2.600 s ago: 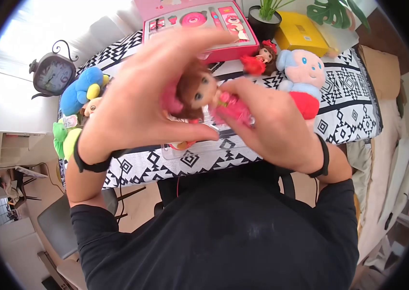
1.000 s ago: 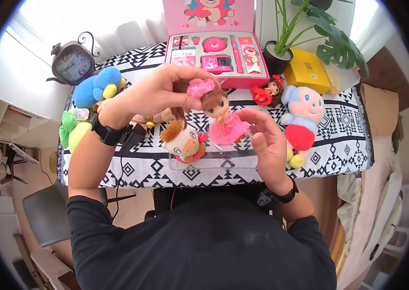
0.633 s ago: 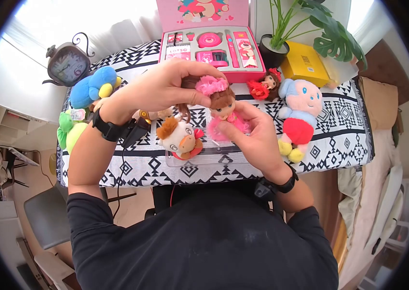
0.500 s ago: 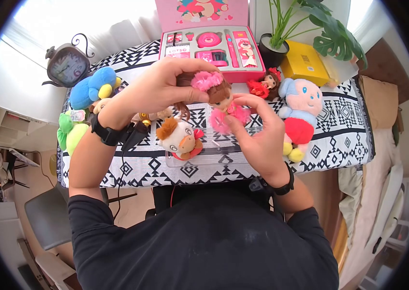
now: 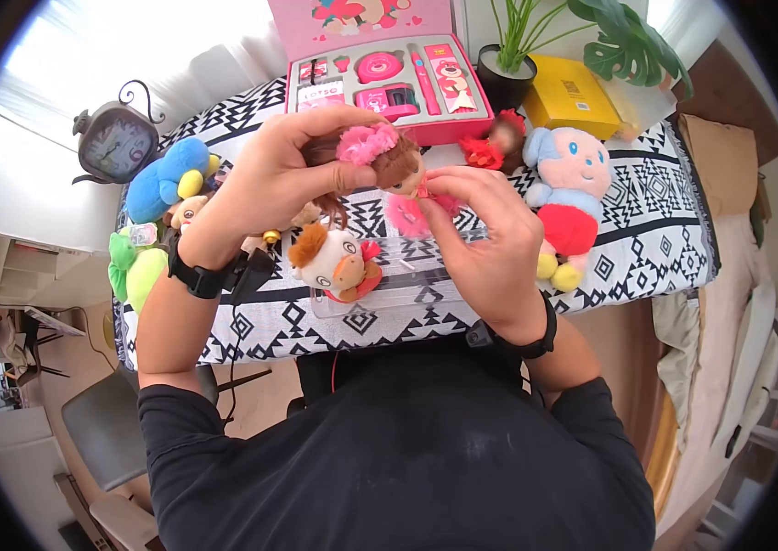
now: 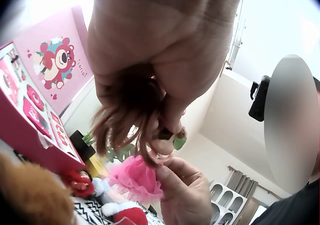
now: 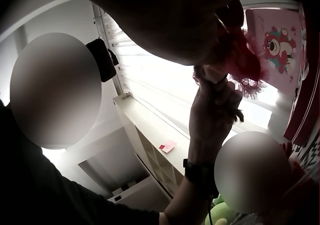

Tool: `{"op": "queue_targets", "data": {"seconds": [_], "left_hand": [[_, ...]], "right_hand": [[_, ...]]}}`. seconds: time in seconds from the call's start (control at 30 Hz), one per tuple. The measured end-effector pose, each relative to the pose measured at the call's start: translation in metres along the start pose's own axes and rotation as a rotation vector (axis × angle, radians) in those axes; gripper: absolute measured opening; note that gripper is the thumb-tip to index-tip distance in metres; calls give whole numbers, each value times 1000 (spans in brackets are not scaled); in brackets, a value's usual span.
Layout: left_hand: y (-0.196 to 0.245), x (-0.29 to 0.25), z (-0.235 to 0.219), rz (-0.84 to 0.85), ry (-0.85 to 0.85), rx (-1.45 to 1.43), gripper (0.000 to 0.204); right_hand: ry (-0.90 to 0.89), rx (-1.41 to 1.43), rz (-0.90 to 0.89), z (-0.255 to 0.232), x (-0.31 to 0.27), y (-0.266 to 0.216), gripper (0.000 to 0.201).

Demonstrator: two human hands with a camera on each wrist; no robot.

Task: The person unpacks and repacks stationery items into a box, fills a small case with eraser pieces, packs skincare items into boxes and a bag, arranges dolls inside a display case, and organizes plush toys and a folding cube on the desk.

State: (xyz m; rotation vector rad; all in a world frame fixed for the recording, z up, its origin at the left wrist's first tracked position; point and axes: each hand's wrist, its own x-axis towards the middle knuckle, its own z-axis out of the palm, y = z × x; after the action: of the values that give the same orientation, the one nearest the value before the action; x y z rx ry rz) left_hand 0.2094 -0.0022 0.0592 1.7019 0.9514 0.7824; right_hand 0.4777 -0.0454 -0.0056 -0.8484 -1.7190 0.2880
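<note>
A small doll with brown hair, a pink hair ruffle and a pink tulle dress point(image 5: 405, 217) is held up over the table, tilted in the head view. My left hand point(image 5: 265, 179) grips its head from behind, thumb beside the face. My right hand point(image 5: 497, 246) pinches at the front of its neck, near the top of the dress, with thumb and index finger. The left wrist view shows loose brown hair point(image 6: 120, 115) hanging below my left palm and the skirt point(image 6: 134, 177) beside my right fingertips. Below the hands sits a white plush horse point(image 5: 338, 264) with an orange mane.
A clear plastic tray point(image 5: 449, 292) lies by the horse. Behind are a pink stationery box point(image 5: 449, 130), a red-dressed doll point(image 5: 488, 151), a potted plant point(image 5: 507, 78) and a yellow box point(image 5: 573, 96). Plush toys flank both sides, including a blue bird point(image 5: 167, 184); a clock point(image 5: 116, 147) stands left.
The right hand, open beside the skirt a second ago, has come in to the dress and moved up to the doll's neck. The left hand keeps its grip; the doll's head has tilted.
</note>
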Motion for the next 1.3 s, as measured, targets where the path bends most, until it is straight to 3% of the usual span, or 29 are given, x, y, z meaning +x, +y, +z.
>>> {"op": "queue_targets", "data": {"seconds": [0.2, 0.4, 0.5, 0.57, 0.6, 0.67, 0.7, 0.77, 0.93, 1.0, 1.13, 1.2, 1.3], "left_hand": [[3, 0, 2, -16, 10, -30, 49], [5, 1, 5, -31, 12, -41, 50], [11, 0, -1, -71, -26, -46, 51], [8, 1, -8, -105, -58, -60, 52], [2, 2, -12, -75, -114, -48, 52], [-5, 7, -20, -41, -208, -22, 54], [-7, 10, -21, -40, -208, -22, 54], [-10, 15, -22, -21, -219, -93, 55], [4, 16, -23, -68, -258, -58, 57], [8, 15, -25, -64, -263, -14, 57], [13, 17, -22, 5, -277, 63, 57], [15, 20, -16, 10, -294, 68, 56], [19, 25, -9, 14, -322, 106, 56]], "right_hand": [[-27, -22, -12, 0, -2, 1, 22], [-17, -122, -140, 2, -5, 4, 24], [-59, -40, -31, 1, -5, 6, 31], [-147, 363, 308, -3, -1, 3, 39], [-152, 364, 309, -6, 2, 7, 39], [-498, 863, 562, -11, 12, 20, 46], [-499, 862, 562, -14, 15, 22, 46], [-861, 846, 637, -18, 23, 21, 44], [-906, 839, 646, -18, 21, 17, 44], [-933, 965, 884, -28, 21, 11, 50], [-920, 848, 724, -26, 14, 20, 56], [-654, 976, 681, -19, 16, 7, 54], [-755, 835, 600, -16, 23, 8, 53]]}}
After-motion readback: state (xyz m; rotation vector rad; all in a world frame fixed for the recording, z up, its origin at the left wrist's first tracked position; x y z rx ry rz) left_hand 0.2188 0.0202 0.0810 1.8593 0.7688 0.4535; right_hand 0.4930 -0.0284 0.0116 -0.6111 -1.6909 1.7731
